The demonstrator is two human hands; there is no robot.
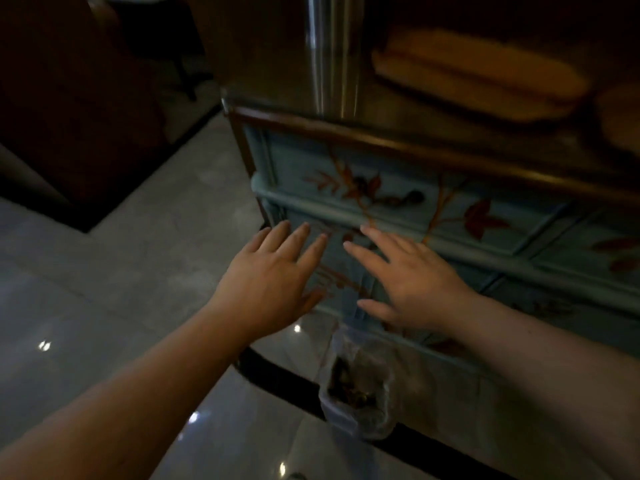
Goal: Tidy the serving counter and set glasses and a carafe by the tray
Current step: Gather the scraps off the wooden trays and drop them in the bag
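A blue painted cabinet [408, 188] with red leaf patterns stands in front of me, its dark wooden top forming the counter [450, 157]. My left hand [273, 275] and my right hand [412, 282] are both stretched out flat, fingers spread, in front of the cabinet's lower left door. Neither hand holds anything. On the counter at the upper right lies a tan oval wooden tray [478, 77]. No glasses or carafe are in view. The picture is dim and blurred.
A tall shiny metal column or vessel [329, 53] stands on the counter's left end. A clear plastic bag [356, 393] with dark contents hangs or sits low by the cabinet. Glossy grey tile floor [121, 306] lies to the left, a dark rug [69, 150] beyond it.
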